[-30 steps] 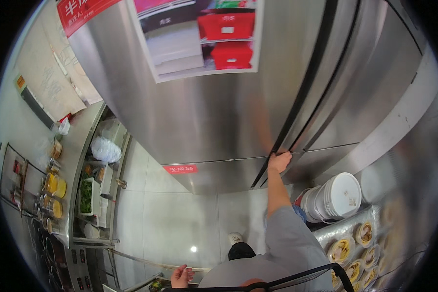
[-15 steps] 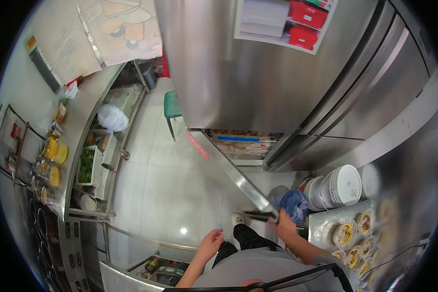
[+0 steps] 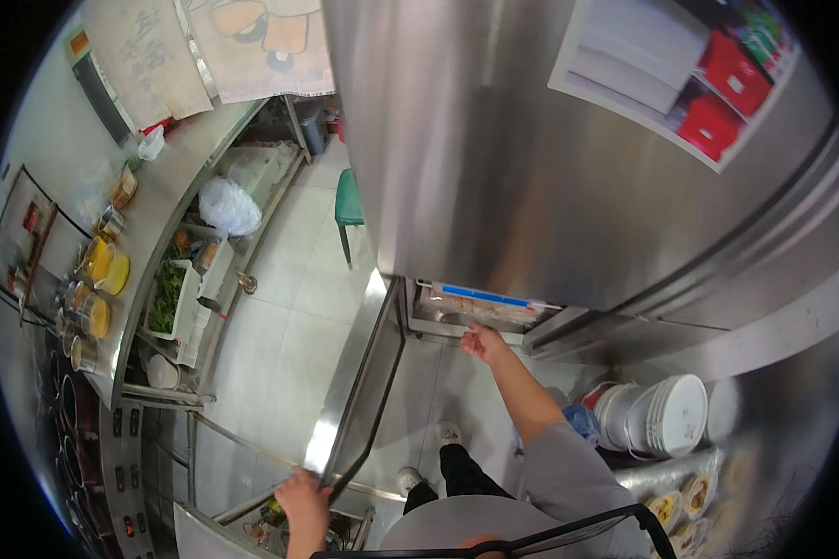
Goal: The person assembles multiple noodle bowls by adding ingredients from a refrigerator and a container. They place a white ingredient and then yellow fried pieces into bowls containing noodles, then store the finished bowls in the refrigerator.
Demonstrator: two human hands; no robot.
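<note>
The lower door [image 3: 352,373] of a tall stainless steel refrigerator [image 3: 494,158] stands wide, swung out to the left. My left hand [image 3: 302,501] is closed round the free edge of this door. Stretched forward from the right, my right hand [image 3: 480,342] is just in front of the lower compartment, fingers partly extended and nothing seen in them. Inside the compartment are pale packed goods [image 3: 471,306] under a blue strip [image 3: 485,297]; the wrapping hides what they are. Whether my right fingertips touch anything there I cannot tell.
On the left runs a steel counter [image 3: 182,177] with jars; its lower shelf holds a white bin of greens [image 3: 171,298]. A green stool [image 3: 349,200] stands behind the door. White buckets [image 3: 678,415] and filled bowls [image 3: 697,494] are at my right.
The lower door has swung further left, and my left hand now holds its edge. My right hand has left the door and moved forward to the compartment. The view has shifted.
</note>
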